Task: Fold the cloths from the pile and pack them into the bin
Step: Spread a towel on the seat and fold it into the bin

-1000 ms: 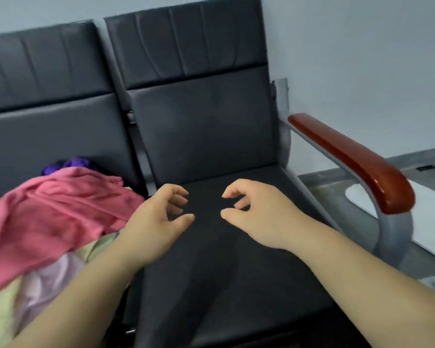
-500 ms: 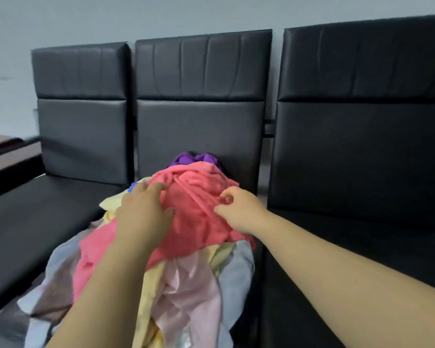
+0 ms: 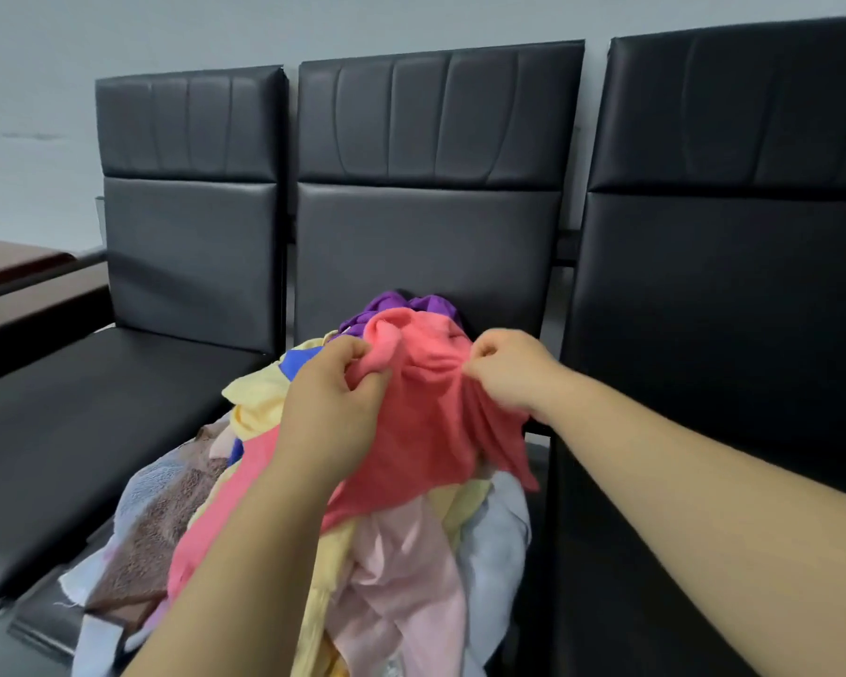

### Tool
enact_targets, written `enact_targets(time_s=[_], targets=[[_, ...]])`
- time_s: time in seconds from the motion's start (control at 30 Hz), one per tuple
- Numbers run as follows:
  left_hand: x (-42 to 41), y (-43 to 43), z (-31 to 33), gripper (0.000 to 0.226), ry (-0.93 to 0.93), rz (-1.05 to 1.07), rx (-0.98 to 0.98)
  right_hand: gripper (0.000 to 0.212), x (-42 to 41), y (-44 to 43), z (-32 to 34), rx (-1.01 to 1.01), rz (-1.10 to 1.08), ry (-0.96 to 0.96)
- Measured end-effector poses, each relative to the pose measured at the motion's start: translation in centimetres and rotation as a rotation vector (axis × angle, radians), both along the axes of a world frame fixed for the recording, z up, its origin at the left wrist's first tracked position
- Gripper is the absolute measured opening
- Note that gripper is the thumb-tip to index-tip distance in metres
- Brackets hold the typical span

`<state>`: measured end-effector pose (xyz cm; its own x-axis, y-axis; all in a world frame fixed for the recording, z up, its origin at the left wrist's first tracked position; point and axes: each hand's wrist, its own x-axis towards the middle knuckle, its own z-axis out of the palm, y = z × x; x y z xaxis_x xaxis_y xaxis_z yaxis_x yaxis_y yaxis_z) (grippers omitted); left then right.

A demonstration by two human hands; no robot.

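Both hands, left (image 3: 330, 412) and right (image 3: 501, 371), pinch pink cloth (image 3: 426, 432) atop pile (image 3: 401, 569).

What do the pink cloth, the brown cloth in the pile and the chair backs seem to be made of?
Pink cloth: soft matte fabric, perhaps microfibre; it bunches into loose folds. Brown cloth: probably terry; its surface looks nubby. Chair backs: black leather or imitation leather; smooth, faint sheen, stitched panels.

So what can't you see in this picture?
Head view:
- The bin: nowhere in frame.
- Purple cloth: mostly hidden behind the coral-pink cloth that the left hand and right hand grip.
- Pile of mixed cloths: its bottom is cut off by the lower edge.
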<state>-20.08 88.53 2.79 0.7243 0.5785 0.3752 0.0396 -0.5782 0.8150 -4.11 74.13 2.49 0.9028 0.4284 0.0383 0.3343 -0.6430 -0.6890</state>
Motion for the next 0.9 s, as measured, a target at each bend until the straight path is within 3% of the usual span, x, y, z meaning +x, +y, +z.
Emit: enact_targets(time_s=[0.03, 0.13, 0.2, 0.33, 0.43, 0.53, 0.67, 0.73, 0.8, 0.83, 0.9], targets=[[-0.1, -0.5, 0.2, 0.008, -0.026, -0.052, -0.074, 0.014, -0.5, -1.1, 1.2, 0.142, 0.011, 0.053], [-0.4, -3.1, 1.5, 0.008, -0.084, -0.306, -0.453, 0.02, -2.8, -5.1, 4.8, 0.564, 0.123, 0.483], [-0.5, -5.5, 2.7, 0.018, -0.127, -0.477, -0.664, 0.019, -4.8, -8.1, 7.1, 0.7, 0.199, 0.6], [-0.1, -10.6, 3.7, 0.007, -0.144, -0.695, -0.843, 0.021, -7.7, -13.5, 8.3, 0.787, 0.231, 0.588], [0.4, -14.7, 3.3, 0.022, -0.111, -0.848, -0.942, 0.022, -8.6, -18.1, 7.7, 0.901, 0.146, 0.577], [0.9, -18.8, 2.6, 0.019, -0.069, -0.988, -1.041, 0.036, -8.6, -22.9, 6.1, 1.031, 0.014, 0.609], [2.3, -23.1, -0.4, 0.012, 0.072, -0.874, -1.076, 0.033, -8.9, -28.2, 3.0, 1.064, -0.196, 0.602], [3.0, -24.2, -3.6, 0.031, 0.222, -0.633, -0.892, 0.019, -9.5, -30.5, 0.7, 0.862, -0.35, 0.501], [2.8, -24.5, -6.5, 0.05, 0.392, -0.434, -0.53, 0.041, -10.0, -32.8, -2.7, 0.351, -0.474, 0.317], [2.4, -24.7, -7.5, 0.049, 0.454, -0.416, -0.346, 0.048, -10.3, -33.6, -4.0, 0.128, -0.49, 0.229], [1.7, -25.3, -8.9, 0.035, 0.521, -0.528, -0.064, 0.036, -10.9, -34.4, -5.4, -0.076, -0.434, 0.143]])
